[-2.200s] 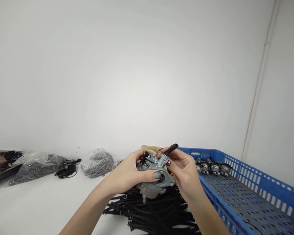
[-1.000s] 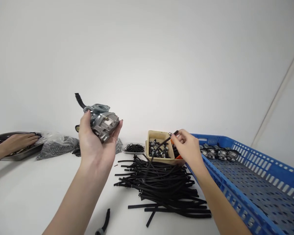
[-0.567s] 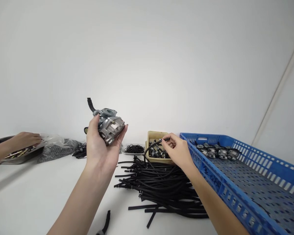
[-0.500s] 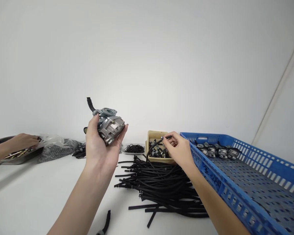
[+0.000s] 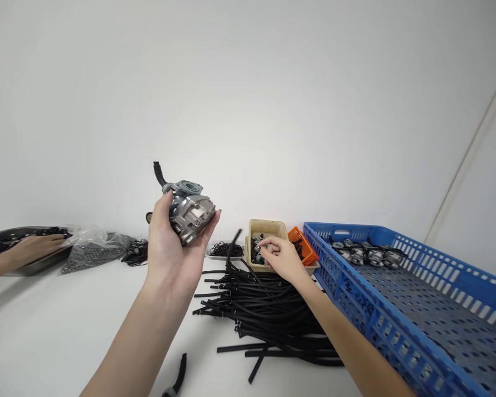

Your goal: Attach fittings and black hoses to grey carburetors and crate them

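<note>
On my feed, the left hand wraps a metal carburetor. Past piled black hoses, the right hand, half curled, is at a cream bin of small fittings; I can't tell if it grips any. More carburetors line the far end of the blue crate.

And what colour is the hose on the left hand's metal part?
Black; the hose shows best in the head view.
</note>
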Demonstrator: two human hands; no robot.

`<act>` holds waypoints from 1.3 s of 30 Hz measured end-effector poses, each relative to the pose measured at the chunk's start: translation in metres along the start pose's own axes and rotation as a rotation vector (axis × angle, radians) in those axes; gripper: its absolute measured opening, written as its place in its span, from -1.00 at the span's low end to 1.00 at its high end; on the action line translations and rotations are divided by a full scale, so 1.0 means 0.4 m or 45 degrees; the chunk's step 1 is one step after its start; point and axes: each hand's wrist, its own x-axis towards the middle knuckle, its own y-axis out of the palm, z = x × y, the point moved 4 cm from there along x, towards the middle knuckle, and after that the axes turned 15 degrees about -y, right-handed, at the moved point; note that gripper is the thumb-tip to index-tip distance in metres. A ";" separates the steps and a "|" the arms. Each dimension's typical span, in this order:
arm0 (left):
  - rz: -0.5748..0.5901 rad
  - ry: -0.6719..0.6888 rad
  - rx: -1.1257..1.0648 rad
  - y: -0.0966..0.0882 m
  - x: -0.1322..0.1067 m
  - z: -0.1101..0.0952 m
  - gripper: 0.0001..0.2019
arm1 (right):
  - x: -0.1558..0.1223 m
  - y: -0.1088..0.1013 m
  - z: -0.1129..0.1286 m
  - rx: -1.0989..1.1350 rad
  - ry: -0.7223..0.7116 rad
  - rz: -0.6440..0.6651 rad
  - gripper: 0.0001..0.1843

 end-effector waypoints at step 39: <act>0.224 -0.036 0.300 0.014 -0.012 0.039 -0.81 | -0.043 -0.075 0.188 0.916 -0.194 -0.383 -0.74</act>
